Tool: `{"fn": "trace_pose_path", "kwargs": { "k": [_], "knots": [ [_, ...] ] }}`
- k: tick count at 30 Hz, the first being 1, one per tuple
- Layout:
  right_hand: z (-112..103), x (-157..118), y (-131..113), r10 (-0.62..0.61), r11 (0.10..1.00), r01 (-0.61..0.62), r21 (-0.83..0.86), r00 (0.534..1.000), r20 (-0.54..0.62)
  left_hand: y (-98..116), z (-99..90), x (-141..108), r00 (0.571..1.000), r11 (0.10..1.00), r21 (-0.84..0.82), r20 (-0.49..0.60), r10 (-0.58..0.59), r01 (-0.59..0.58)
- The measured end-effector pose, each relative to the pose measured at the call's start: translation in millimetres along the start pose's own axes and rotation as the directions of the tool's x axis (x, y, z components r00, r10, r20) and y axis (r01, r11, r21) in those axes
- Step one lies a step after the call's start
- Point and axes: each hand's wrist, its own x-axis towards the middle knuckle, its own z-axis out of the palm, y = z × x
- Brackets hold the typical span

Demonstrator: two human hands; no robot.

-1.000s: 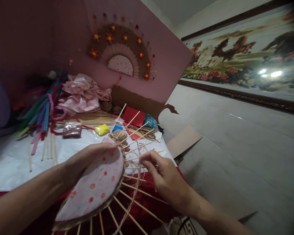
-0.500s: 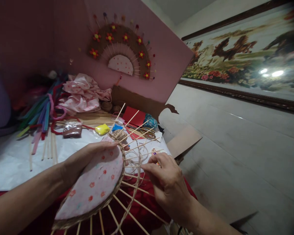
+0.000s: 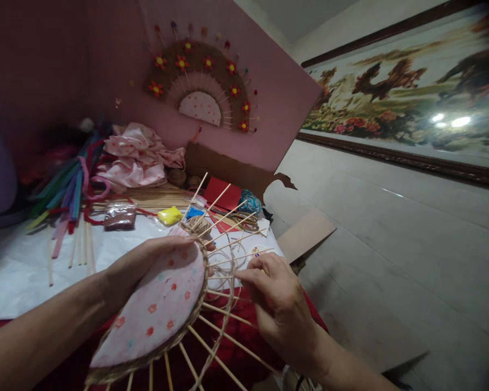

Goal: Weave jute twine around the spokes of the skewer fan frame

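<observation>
A half-round piece covered in white floral cloth point(image 3: 155, 309) has a twine-wrapped rim with thin wooden sticks point(image 3: 224, 331) fanning out from it. My left hand point(image 3: 146, 260) grips its upper part, thumb on the cloth face, the other fingers mostly hidden behind. A strand of twine point(image 3: 231, 271) arcs across the sticks, outside the rim. My right hand point(image 3: 275, 298) is at the right of the fan, its thumb and index finger pinched together at the twine beside a stick. The curled fingers hide part of the stick ends.
Behind lie pink cloth point(image 3: 136, 157), coloured strips point(image 3: 65, 190), a yellow packet point(image 3: 170, 215), a brown packet point(image 3: 120, 215) and red paper point(image 3: 223, 194). A finished-looking fan with red flowers point(image 3: 207, 64) hangs on a pink board point(image 3: 277, 92). A framed picture point(image 3: 407, 92) is on the wall.
The right hand has shifted very slightly, still pinched at the twine. The left hand and the fan are almost unmoved.
</observation>
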Motion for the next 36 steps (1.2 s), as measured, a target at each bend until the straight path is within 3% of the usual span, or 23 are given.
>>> {"fn": "trace_pose_path", "kwargs": {
  "k": [3,6,9,11,13,17,19,22,27,32,36],
  "knots": [
    [-1.7,1.1,0.9,0.041,0.991,-0.027,0.133,0.994,-0.099,-0.4,-2.8,1.1,1.000,1.000,-0.003,-0.019,-0.011,0.011],
    [-7.1,3.7,10.8,0.268,0.920,-0.203,0.335,0.950,-0.161,0.8,-2.4,1.0,1.000,1.000,0.010,-0.015,0.025,-0.025],
    [-12.5,6.9,36.3,0.560,0.711,-0.390,0.585,0.818,-0.135,1.7,-0.4,-1.0,0.999,0.999,-0.026,-0.012,0.040,-0.040],
    [-13.2,8.0,57.5,0.661,0.578,-0.394,0.715,0.740,-0.126,1.7,0.2,-2.5,0.999,0.997,-0.064,-0.027,0.029,-0.030],
    [-10.6,7.1,74.9,0.713,0.465,-0.400,0.790,0.698,-0.066,1.6,0.2,-3.5,0.999,0.996,-0.083,-0.038,0.018,-0.021],
    [3.4,0.1,86.1,0.733,0.196,-0.462,0.865,0.655,0.184,2.0,0.0,-4.0,0.998,0.993,-0.096,-0.027,0.061,-0.064],
    [12.5,-4.2,83.2,0.687,0.135,-0.482,0.866,0.675,0.268,2.7,0.1,-3.7,0.996,0.991,-0.102,-0.029,0.084,-0.087],
    [24.6,-8.8,76.6,0.605,0.155,-0.517,0.842,0.723,0.333,4.1,0.0,-3.3,0.991,0.988,-0.095,-0.062,0.118,-0.124],
    [31.7,-7.6,67.3,0.557,0.180,-0.564,0.806,0.734,0.389,5.6,1.1,-5.1,0.990,0.986,-0.095,-0.049,0.136,-0.140],
    [26.8,4.8,50.6,0.408,0.293,-0.438,0.850,0.861,0.303,6.9,5.5,-7.6,0.983,0.984,-0.068,-0.092,0.157,-0.163],
    [29.3,15.6,39.8,0.232,0.281,-0.418,0.864,0.903,0.361,6.9,8.9,-8.3,0.982,0.987,-0.054,-0.121,0.144,-0.152]
  ]
}}
